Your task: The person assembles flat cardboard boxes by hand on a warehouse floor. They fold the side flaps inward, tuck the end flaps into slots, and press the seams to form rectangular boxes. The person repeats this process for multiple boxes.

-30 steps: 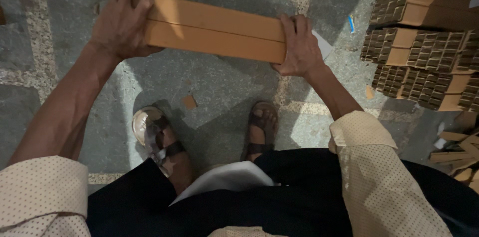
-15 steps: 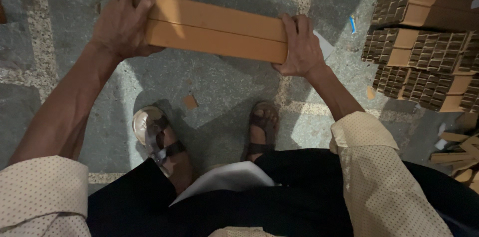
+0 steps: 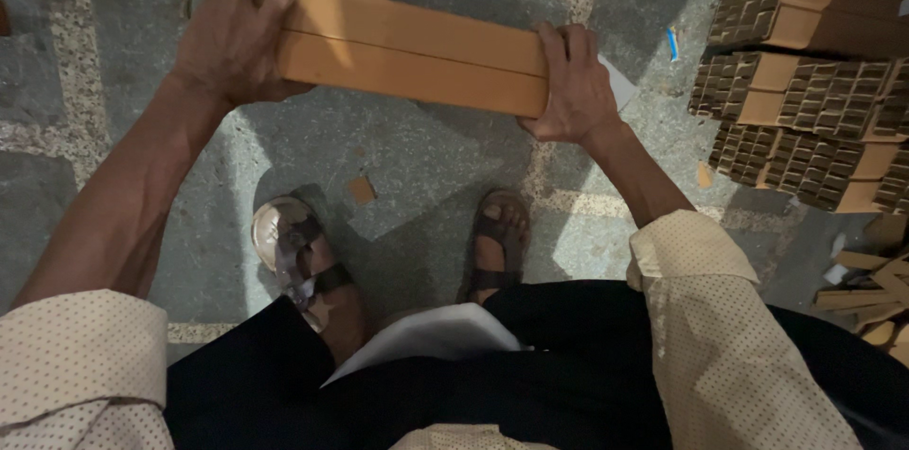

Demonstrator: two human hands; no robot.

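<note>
Nothing moved | cardboard stack (image 3: 412, 62) spans between left hand (image 3: 232, 33) and right hand (image 3: 573, 85) | both grips closed on its ends

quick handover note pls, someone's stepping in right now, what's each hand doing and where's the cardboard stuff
Left hand: clamped over the left end of the long cardboard bundle.
Right hand: gripping the bundle's right end.
The bundle is held level in the air above the stone floor, in front of the sandalled feet. It looks like two flat brown pieces pressed together.
Done: a stack of cardboard grid bundles lies on the floor to the right.
Left: the held bundle is not set down yet. Loose cardboard strips lie at the far right.
</note>
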